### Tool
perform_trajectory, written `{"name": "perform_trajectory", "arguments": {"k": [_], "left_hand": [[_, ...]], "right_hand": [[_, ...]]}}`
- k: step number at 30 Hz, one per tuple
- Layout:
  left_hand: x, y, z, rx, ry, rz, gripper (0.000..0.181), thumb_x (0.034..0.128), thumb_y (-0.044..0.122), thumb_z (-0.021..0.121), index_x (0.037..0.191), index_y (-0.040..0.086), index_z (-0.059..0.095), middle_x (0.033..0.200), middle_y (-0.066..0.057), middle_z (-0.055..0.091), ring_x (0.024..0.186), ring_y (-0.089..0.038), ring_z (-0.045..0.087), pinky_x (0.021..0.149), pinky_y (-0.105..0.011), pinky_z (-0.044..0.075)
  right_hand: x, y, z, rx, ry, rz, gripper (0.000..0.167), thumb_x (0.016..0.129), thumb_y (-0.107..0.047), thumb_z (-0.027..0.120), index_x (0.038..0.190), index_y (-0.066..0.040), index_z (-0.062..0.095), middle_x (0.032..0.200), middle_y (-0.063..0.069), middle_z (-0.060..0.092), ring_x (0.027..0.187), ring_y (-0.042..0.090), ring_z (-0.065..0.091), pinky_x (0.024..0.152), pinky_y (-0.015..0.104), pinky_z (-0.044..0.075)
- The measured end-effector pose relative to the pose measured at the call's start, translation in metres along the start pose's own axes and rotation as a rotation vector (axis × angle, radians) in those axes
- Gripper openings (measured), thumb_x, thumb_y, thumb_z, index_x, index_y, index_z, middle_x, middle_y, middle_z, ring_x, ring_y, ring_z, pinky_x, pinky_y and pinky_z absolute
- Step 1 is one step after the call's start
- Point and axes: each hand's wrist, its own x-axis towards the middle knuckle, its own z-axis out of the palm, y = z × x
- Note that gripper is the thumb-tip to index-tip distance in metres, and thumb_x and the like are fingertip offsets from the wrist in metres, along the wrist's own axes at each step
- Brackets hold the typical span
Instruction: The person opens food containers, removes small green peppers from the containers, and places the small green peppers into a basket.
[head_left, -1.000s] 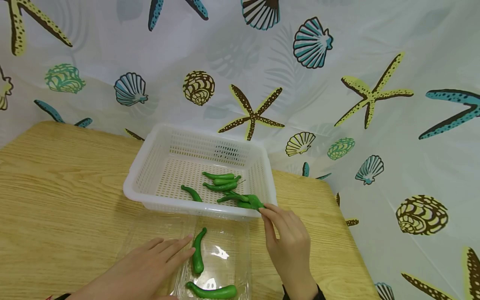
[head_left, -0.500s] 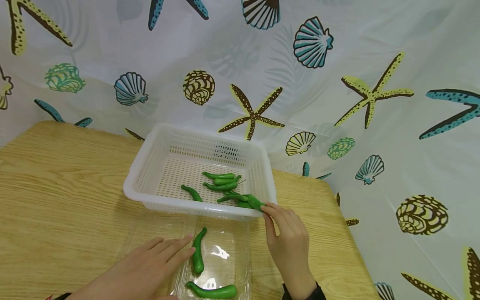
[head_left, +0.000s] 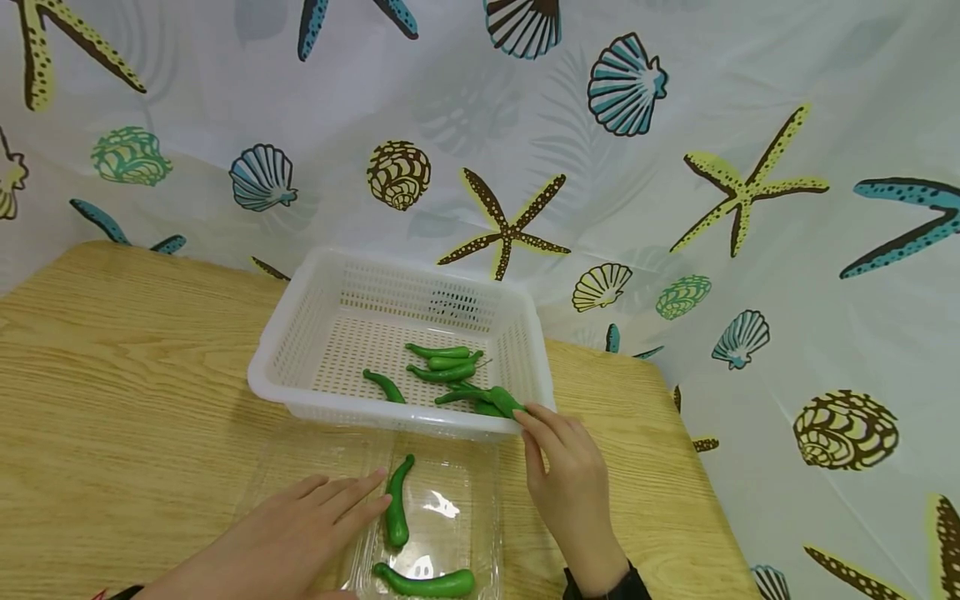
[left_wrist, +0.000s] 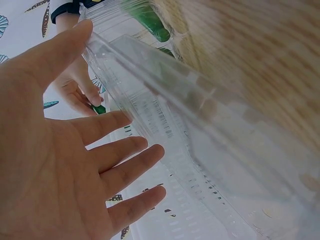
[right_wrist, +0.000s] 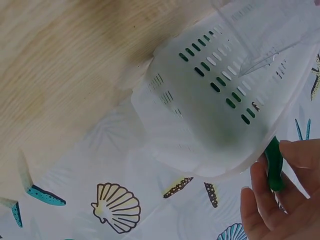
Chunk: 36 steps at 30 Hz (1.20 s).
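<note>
My right hand (head_left: 572, 471) pinches a green chili pepper (head_left: 506, 402) at the front right corner of a white plastic basket (head_left: 337, 405). In the right wrist view, the thumb and fingers hold the end of this pepper (right_wrist: 274, 167) at the basket rim. Several other green peppers (head_left: 442, 372) lie inside the basket. My left hand (head_left: 288, 525) spreads nearly straight fingers over a clear plastic clamshell box (head_left: 450, 529). Two green peppers lie in the box; one pepper (head_left: 397, 508) is beside the left fingertips, the other pepper (head_left: 426, 582) nearer the front.
The wooden table (head_left: 135, 358) extends left and right of the basket. A patterned curtain (head_left: 337, 100) with shells and starfish hangs behind the table and along its right side. The basket's front wall rises between its peppers and the clear box.
My right hand has shifted slightly left, and the pepper it pinches has moved and turned a little with it. My left hand and the other peppers stay where they were.
</note>
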Motion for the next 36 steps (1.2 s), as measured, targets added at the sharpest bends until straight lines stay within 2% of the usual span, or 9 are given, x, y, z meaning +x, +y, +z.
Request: {"name": "perform_trajectory", "arguments": {"k": [11,17,27,31,36], "left_hand": [[0.000,0.000,0.001,0.010,0.011,0.005,0.082,0.0916,0.070,0.046,0.139,0.004,0.055,0.145,-0.015,0.050,0.124,-0.026,0.055,0.090,-0.049,0.051],[-0.001,0.000,0.001,0.011,0.011,0.005,0.082,0.0914,0.070,0.047,0.138,0.004,0.055,0.145,-0.015,0.050,0.124,-0.026,0.055,0.090,-0.049,0.051],[0.000,0.001,-0.001,0.002,0.011,-0.010,0.082,0.0914,0.071,0.045,0.139,0.005,0.056,0.146,-0.013,0.050,0.124,-0.025,0.055,0.090,-0.048,0.051],[0.000,0.001,-0.001,0.008,0.026,-0.008,0.082,0.0914,0.071,0.045,0.138,0.005,0.057,0.145,-0.013,0.051,0.123,-0.025,0.056,0.090,-0.048,0.052],[0.000,0.001,0.000,0.018,0.030,-0.003,0.085,0.0902,0.074,0.043,0.138,0.005,0.056,0.145,-0.013,0.051,0.123,-0.025,0.056,0.089,-0.048,0.052]], "right_hand": [[0.001,0.000,-0.001,0.001,0.019,-0.021,0.029,0.083,0.002,0.075,0.111,-0.004,0.073,0.120,0.011,0.068,0.110,0.031,0.061,0.091,0.045,0.051],[0.001,-0.001,-0.003,0.008,0.002,-0.006,0.025,0.086,-0.001,0.070,0.111,-0.004,0.073,0.121,0.011,0.067,0.111,0.030,0.061,0.093,0.044,0.050],[0.001,-0.003,-0.003,0.015,0.007,-0.030,0.019,0.091,-0.006,0.066,0.109,-0.004,0.073,0.119,0.011,0.068,0.108,0.030,0.063,0.094,0.045,0.050],[0.003,-0.006,-0.005,0.040,0.018,-0.062,0.018,0.098,-0.011,0.060,0.107,-0.004,0.073,0.117,0.012,0.069,0.105,0.029,0.063,0.090,0.043,0.052],[0.006,-0.010,-0.005,0.068,0.041,-0.153,0.028,0.105,-0.019,0.048,0.108,-0.005,0.073,0.114,0.010,0.069,0.103,0.028,0.063,0.086,0.040,0.053]]}}
